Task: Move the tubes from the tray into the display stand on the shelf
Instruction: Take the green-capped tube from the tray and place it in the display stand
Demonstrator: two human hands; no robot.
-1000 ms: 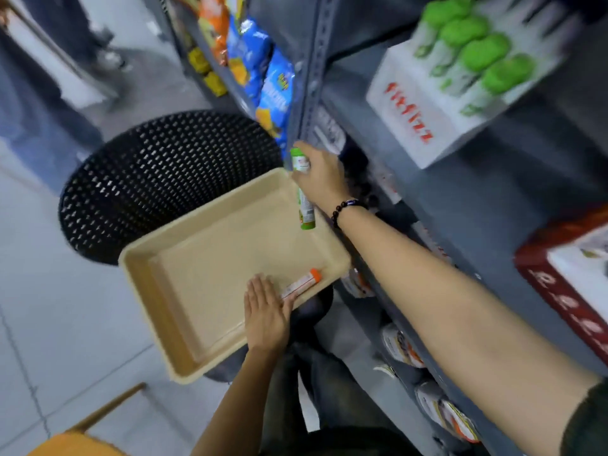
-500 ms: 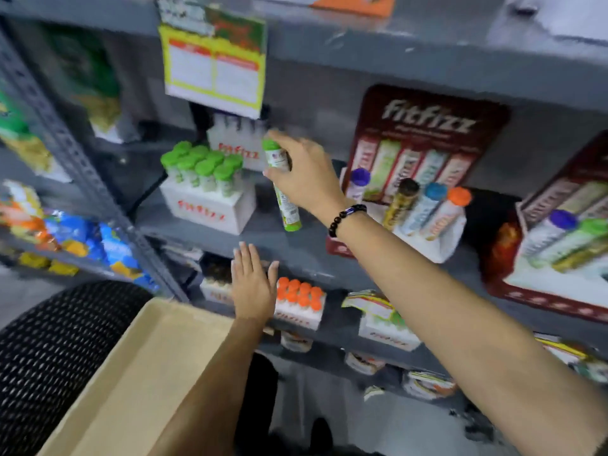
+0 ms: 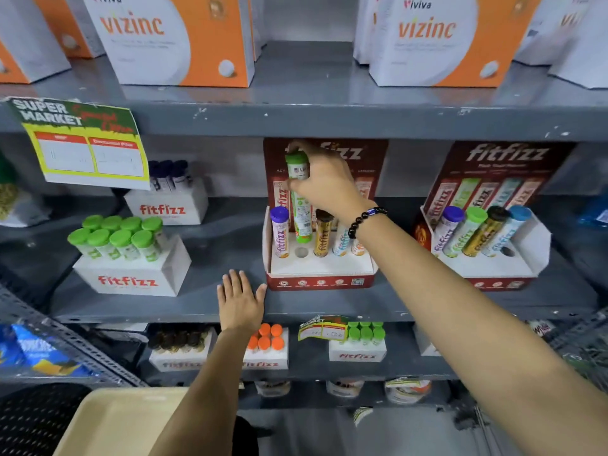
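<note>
My right hand (image 3: 324, 184) grips a green-capped tube (image 3: 300, 205) near its top and holds it upright over the red and white display stand (image 3: 316, 271) on the middle shelf. The tube's lower end hangs just above an empty round hole (image 3: 301, 252), between a purple-capped tube (image 3: 280, 232) and a dark-capped gold tube (image 3: 323, 233). My left hand (image 3: 240, 299) is flat and empty, fingers spread, by the shelf's front edge left of the stand. The beige tray (image 3: 112, 422) shows at the bottom left; its contents are out of view.
A second stand (image 3: 487, 258) with several tubes sits at the right. A white box of green-capped tubes (image 3: 131, 261) stands at the left, another white box (image 3: 167, 202) behind it. Orange and white cartons fill the top shelf. A black mesh stool (image 3: 29, 419) sits under the tray.
The view has swung up from the tray to the shelf. My right hand carried the green-capped tube from the tray up over the stand. My left hand left the tray and rose to the shelf edge.
</note>
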